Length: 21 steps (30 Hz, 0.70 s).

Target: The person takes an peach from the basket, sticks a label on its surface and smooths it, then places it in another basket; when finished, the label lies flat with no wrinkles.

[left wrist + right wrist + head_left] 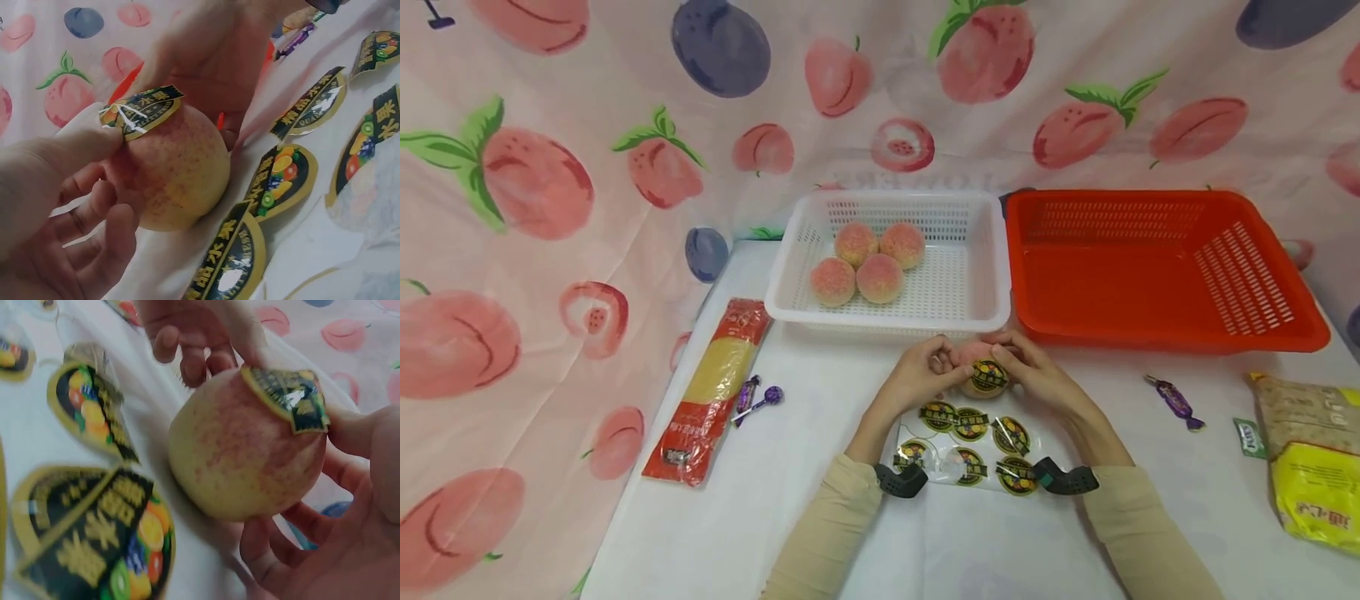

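A pink and yellow peach (982, 390) with a black and gold fruit sticker (988, 377) on its upper side is held between both hands, just in front of the baskets. My left hand (921, 372) holds it from the left, the thumb on the sticker (147, 114) and the other fingers curled beside the fruit. My right hand (1037, 375) grips the opposite side; in the right wrist view its thumb touches the sticker's edge (294, 400) and its fingers curl under the peach (231, 450). Below the hands lies a clear sheet of several similar stickers (970, 425).
A white basket (887, 321) with several peaches (880, 278) stands behind, beside a red basket (1165, 337). Leftward lie a red and yellow packet (715, 375), a lollipop (773, 395) and a purple candy (747, 395). Rightward are another candy (1177, 403), a green sachet (1249, 437) and a yellow bag (1315, 492).
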### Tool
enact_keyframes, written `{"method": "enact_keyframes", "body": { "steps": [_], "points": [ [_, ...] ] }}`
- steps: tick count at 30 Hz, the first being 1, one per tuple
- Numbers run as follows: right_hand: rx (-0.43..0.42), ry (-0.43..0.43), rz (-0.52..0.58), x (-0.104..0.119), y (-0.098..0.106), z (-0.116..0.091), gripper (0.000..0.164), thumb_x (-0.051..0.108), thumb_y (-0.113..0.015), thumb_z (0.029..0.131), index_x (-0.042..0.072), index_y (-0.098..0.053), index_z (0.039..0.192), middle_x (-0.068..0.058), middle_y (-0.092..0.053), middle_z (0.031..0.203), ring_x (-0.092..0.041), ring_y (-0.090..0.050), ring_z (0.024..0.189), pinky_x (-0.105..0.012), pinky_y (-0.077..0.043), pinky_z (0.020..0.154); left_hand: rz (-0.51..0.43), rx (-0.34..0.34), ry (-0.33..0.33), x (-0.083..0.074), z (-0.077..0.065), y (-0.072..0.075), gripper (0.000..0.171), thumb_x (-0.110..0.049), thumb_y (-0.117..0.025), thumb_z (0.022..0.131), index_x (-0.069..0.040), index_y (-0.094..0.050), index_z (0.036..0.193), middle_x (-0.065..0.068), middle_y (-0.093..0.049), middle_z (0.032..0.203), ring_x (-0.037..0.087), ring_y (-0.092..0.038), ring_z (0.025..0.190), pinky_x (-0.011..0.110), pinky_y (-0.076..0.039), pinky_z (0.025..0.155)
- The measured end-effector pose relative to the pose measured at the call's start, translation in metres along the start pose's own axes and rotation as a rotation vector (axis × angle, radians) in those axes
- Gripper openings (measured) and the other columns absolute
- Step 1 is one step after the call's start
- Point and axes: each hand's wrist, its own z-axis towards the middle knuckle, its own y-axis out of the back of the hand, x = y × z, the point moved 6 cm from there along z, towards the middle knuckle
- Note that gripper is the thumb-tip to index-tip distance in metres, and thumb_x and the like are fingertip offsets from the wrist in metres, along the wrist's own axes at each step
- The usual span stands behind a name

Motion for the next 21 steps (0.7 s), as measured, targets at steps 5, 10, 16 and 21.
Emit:
{"method": "enact_keyframes", "body": {
  "steps": [5, 10, 16, 21],
  "points": [
    [0.052, 0.046, -0.153, -0.001, -0.001, -0.006, 0.046, 0.037, -0.047, 0.090, 0.027, -0.036, 0.133, -0.001, -0.038, 0.136, -0.025, -0.039, 0.119, -0.051, -0.036, 0.093, -0.019, 0.063, -0.035, 0.002, 0.000, -0.001, 0.021, -0.034, -0.061, 0.081, -0.016, -0.052, 0.086, 0.003, -0.057, 0.075, 0.026, -0.059, 0.066, 0.026, -0.051, 0.049],
    [0.090, 0.161, -0.267, 0.005, -0.010, -0.010, 0.075, 0.032, -0.069, 0.075, 0.030, -0.027, 0.137, 0.006, -0.031, 0.140, -0.019, -0.034, 0.124, -0.052, -0.033, 0.097, -0.103, 0.117, -0.052, 0.005, 0.002, -0.001, 0.020, -0.031, -0.058, 0.084, -0.014, -0.055, 0.093, 0.005, -0.060, 0.082, 0.034, -0.059, 0.069, 0.034, -0.050, 0.053],
    [0.064, 0.212, -0.351, 0.010, -0.010, -0.011, 0.074, 0.037, -0.073, 0.069, 0.034, -0.033, 0.132, 0.014, -0.040, 0.127, -0.009, -0.042, 0.110, -0.042, -0.040, 0.090, -0.227, 0.138, -0.026, 0.002, 0.004, 0.000, 0.019, -0.024, -0.054, 0.088, -0.008, -0.056, 0.098, 0.009, -0.063, 0.082, 0.027, -0.060, 0.074, 0.038, -0.050, 0.063],
    [0.090, 0.173, -0.321, 0.007, -0.006, -0.014, 0.078, 0.041, -0.072, 0.069, 0.033, -0.031, 0.134, 0.011, -0.039, 0.128, -0.013, -0.042, 0.111, -0.044, -0.039, 0.091, -0.245, 0.157, -0.031, -0.012, -0.002, 0.003, 0.022, -0.020, -0.053, 0.089, -0.003, -0.054, 0.102, 0.015, -0.062, 0.089, 0.030, -0.060, 0.080, 0.043, -0.049, 0.068]
  ]
}}
